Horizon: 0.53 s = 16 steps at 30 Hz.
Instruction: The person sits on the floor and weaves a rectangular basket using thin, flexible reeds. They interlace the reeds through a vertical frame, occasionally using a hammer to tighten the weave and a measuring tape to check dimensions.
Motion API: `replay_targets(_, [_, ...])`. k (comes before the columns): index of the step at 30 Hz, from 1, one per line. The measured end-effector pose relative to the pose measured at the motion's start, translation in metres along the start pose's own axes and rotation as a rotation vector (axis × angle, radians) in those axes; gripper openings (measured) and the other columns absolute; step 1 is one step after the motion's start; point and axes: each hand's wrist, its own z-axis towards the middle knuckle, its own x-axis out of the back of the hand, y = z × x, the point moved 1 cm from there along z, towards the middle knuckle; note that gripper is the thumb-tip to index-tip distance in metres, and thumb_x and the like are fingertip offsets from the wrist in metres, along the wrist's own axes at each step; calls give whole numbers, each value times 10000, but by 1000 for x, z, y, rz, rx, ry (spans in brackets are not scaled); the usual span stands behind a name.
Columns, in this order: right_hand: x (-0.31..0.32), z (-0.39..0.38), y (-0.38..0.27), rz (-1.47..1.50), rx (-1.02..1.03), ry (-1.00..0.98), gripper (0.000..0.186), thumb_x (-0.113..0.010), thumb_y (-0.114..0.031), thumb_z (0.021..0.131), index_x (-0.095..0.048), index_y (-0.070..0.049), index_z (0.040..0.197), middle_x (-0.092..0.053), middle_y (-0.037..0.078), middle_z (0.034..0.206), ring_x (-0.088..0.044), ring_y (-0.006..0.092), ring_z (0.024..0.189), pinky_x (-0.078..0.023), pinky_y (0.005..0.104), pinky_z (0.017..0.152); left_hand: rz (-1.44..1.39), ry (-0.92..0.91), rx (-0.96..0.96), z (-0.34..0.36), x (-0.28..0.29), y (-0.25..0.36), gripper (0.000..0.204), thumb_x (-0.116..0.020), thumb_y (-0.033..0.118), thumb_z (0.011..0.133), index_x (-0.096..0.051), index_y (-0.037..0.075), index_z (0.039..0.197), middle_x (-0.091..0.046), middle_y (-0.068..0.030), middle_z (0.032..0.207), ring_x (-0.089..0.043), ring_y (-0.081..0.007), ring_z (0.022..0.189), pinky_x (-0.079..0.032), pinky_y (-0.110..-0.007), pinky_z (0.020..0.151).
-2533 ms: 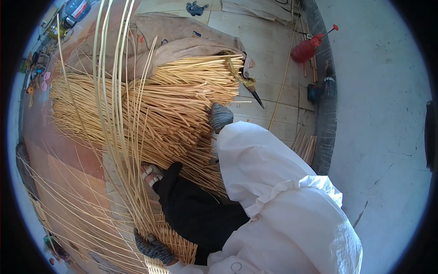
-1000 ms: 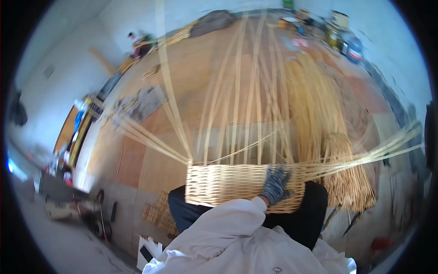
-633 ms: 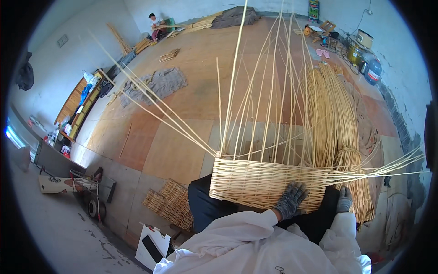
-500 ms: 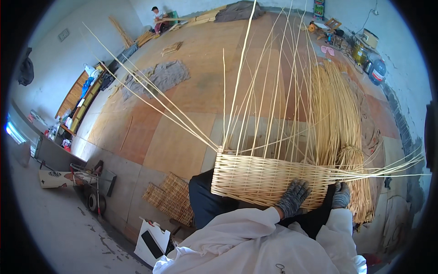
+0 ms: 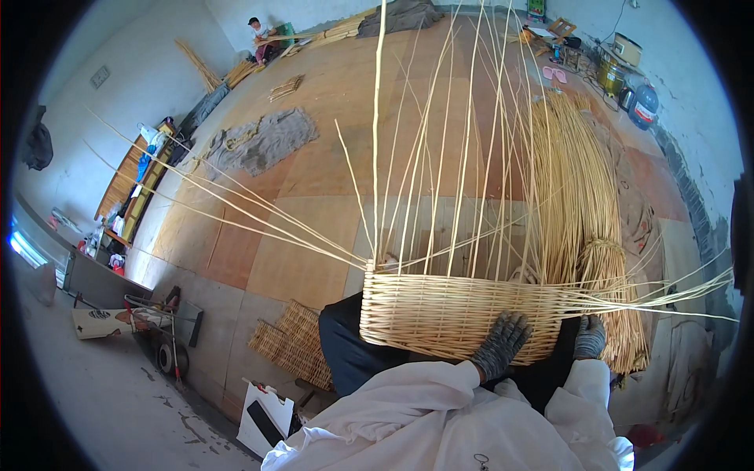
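A pale wicker basket piece (image 5: 440, 310) rests across my lap, its woven wall facing me. Long thin rods (image 5: 463, 173) rise from its far side, and others fan out to the left and right. My left hand (image 5: 503, 343), in a grey striped glove, lies on the weave near the lower edge, right of the middle, fingers stretched out and slightly apart. Just past the right end is my right hand (image 5: 590, 337), gloved alike, below the rods (image 5: 628, 304) that stick out there. Its fingers are together and partly curled; what they hold, if anything, is hidden.
A big bundle of rods (image 5: 577, 180) lies ahead on the right. Finished woven panels (image 5: 297, 341) lie by my left leg, near a hand cart (image 5: 166, 345) and a white box (image 5: 265, 416). A grey cloth (image 5: 267, 141) covers some floor. Another person (image 5: 265, 39) sits far off.
The basket piece has turned and tipped slightly, and the rods at its left end now reach lower. Both hands keep nearly the same places on and beside it. The view has shifted a little.
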Motion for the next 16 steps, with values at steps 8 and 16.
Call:
replay_targets(8, [-6, 1, 21, -189, -81, -165, 285, -519, -315, 856, -614, -52, 908, -617, 196, 882, -568, 390, 824, -449, 483, 740, 87, 120, -12, 4, -31, 7, 580, -348, 221, 849, -254, -18, 1370, -232, -235, 1417, -174, -403, 1333, -22, -554, 1091])
replay_targets(16, [-12, -7, 17, -46, -22, -93, 383, -517, -398, 856, -645, -48, 945, -623, 228, 868, -599, 373, 814, -461, 457, 744, 63, -19, -4, 1, -45, 12, 584, -359, 210, 846, -244, 14, 1384, -205, -185, 1452, -150, -360, 1355, -27, -595, 1073])
